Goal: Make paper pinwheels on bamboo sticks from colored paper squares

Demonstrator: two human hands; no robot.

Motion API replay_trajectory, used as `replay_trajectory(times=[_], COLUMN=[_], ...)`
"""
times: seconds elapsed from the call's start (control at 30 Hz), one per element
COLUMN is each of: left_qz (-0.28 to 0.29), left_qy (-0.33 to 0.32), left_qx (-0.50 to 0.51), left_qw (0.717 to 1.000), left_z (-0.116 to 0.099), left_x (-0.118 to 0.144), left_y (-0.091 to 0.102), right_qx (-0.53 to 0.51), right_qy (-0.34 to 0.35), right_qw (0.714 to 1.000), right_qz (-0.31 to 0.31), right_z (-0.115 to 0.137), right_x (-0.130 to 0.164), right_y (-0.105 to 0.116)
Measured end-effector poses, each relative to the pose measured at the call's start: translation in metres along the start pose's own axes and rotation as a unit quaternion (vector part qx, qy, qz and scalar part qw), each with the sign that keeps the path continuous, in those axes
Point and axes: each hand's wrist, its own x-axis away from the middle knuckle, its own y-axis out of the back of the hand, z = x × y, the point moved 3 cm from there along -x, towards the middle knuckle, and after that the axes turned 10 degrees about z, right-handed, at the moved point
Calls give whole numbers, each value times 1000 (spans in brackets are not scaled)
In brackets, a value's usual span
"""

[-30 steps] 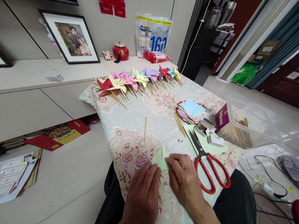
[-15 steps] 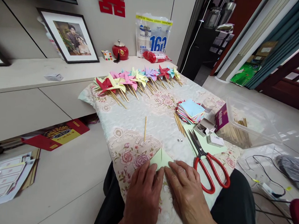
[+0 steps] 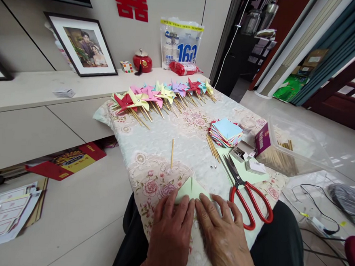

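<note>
A light green paper, folded to a point with a slit near its tip, lies on the table's near end. My left hand presses flat on its left part, fingers stretched out. On its right part rests my right hand, palm down with the fingers spread. Both hands cover the paper's near edge. A single wooden stick lies beyond the paper. Right of my right hand are scissors with red handles, blades slightly parted, partly on a green sheet. Two small metal pins lie near the blades.
Finished paper pinwheels line the table's far edge. To the right are a stack of coloured paper squares, loose sticks, a small box of pins, a white box and a clear tub of sticks.
My fingers have shifted slightly toward me and spread outward on the green paper, so more of it shows. Everything else on the table stays in place.
</note>
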Motion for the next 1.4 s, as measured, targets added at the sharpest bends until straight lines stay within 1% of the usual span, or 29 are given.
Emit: replay_trajectory(times=[0.13, 0.27, 0.4, 0.47, 0.57, 0.63, 0.73, 0.93, 1.1, 1.17, 1.3, 1.4], left_qz=[2, 14, 17, 15, 17, 15, 11, 9, -15, -30, -56, -49], left_qy=[1, -2, -7, 2, 24, 27, 24, 42, 39, 38, 25, 14], left_qx=[3, -15, -44, -53, -39, -21, -3, 1, 5, 6, 9, 13], left_qw=[1000, 1000, 999, 998, 999, 999, 1000, 999, 999, 999, 998, 999], left_z=[0, 0, -5, -9, -14, -16, -17, -16, -16, -16, -15, -12], left_x=[-1, -2, 0, 1, 5, 7, 9, 6, 5, 5, 7, 9], left_y=[1, 3, 1, -1, -4, -4, -3, -3, -5, -5, -5, -2], right_qx=[12, 17, 21, 18, 14, 14, 15, 10, 15, 25, 27, 15], right_qy=[-2, -15, -11, -6, -2, -4, -4, -4, -6, 2, 39, 60], right_qw=[1000, 1000, 1000, 1000, 1000, 1000, 1000, 1000, 1000, 1000, 999, 998], right_qz=[-4, -6, -8, -12, -10, -5, -3, 9, -13, -15, -20, -20], right_z=[-1, -2, -2, -3, -3, -2, -1, -3, -12, -14, -16, -17], right_x=[3, 4, 5, 5, 5, 4, 5, 3, -4, -8, -15, -19], right_y=[2, 5, 4, 4, 3, 2, 3, 4, 3, 0, -6, -7])
